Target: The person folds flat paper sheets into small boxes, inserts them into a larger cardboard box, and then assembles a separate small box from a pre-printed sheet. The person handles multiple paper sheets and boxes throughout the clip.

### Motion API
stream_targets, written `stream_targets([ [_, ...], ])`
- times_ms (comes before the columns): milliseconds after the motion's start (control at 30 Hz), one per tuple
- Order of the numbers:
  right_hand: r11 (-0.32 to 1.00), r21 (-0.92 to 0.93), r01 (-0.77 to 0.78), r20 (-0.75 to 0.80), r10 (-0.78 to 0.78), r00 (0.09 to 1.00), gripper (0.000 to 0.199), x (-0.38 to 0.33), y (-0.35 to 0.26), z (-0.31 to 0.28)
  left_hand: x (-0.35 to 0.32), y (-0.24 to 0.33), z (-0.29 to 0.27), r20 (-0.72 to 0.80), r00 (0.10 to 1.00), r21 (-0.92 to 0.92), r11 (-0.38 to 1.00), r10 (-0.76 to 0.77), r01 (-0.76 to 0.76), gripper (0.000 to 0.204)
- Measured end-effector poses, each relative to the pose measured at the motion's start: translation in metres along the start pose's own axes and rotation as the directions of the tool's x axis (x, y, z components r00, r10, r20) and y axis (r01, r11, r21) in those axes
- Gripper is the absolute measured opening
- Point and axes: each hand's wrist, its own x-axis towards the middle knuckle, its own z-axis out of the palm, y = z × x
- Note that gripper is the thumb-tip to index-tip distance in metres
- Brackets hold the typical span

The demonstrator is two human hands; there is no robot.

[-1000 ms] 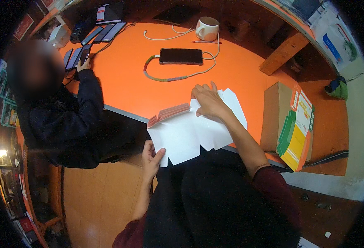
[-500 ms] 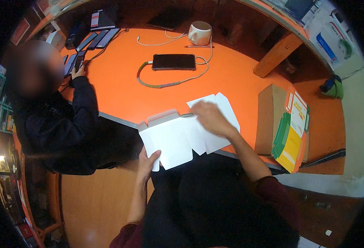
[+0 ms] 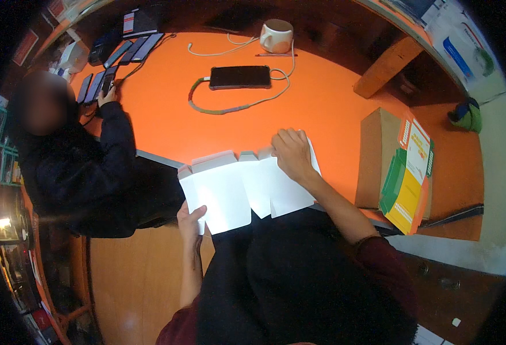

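A flat, unfolded white carton blank (image 3: 219, 196) with creased panels and slits lies over the table's near edge and my lap. Its narrow flaps (image 3: 214, 160) stand up along the far side. My left hand (image 3: 192, 217) grips the blank's near left corner, thumb on top and fingers underneath. At the far right part of the blank, my right hand (image 3: 292, 150) is closed with bent fingers over its edge. The hand covers part of the panel there, so the fold beneath it is hidden.
Printed carton blanks (image 3: 407, 183) lean by a brown cardboard box (image 3: 373, 155) at right. Beyond my hands are a black phone (image 3: 240, 77) on a cable and a white mug (image 3: 276, 36). A person in dark clothes (image 3: 80, 178) sits at left holding a phone, near several more phones.
My left hand and the blank have shifted slightly left. The right hand, blurred before, now bends over the far right panel, and the flaps along the far edge stand more in line.
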Motion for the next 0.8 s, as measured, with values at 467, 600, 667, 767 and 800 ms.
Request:
stream_targets([
  [467, 0.999, -0.036, 0.010, 0.174, -0.003, 0.985, 0.026, 0.009, 0.019, -0.009, 0.000, 0.000, -0.009, -0.025, 0.997, -0.034, 0.996, -0.079, 0.078, 0.044],
  [600, 0.995, 0.073, -0.075, -0.001, 0.075, 0.997, 0.025, -0.011, 0.009, -0.007, -0.002, 0.003, -0.006, -0.040, 0.996, -0.025, 0.996, -0.082, 0.081, 0.044],
  [667, 0.985, 0.036, -0.167, 0.121, 0.162, 0.979, 0.027, -0.012, 0.011, -0.008, -0.003, 0.004, -0.005, -0.052, 0.996, 0.000, 0.997, -0.075, 0.075, 0.044],
  [767, 0.878, 0.312, -0.362, 0.325, 0.259, 0.910, 0.033, 0.001, 0.031, -0.008, -0.004, 0.007, -0.007, -0.032, 0.995, 0.063, 0.993, -0.093, 0.095, 0.044],
  [800, 0.828, 0.345, -0.442, 0.443, 0.271, 0.855, 0.036, 0.005, 0.038, -0.008, -0.004, 0.008, -0.009, -0.018, 0.997, 0.073, 0.995, -0.072, 0.074, 0.044],
])
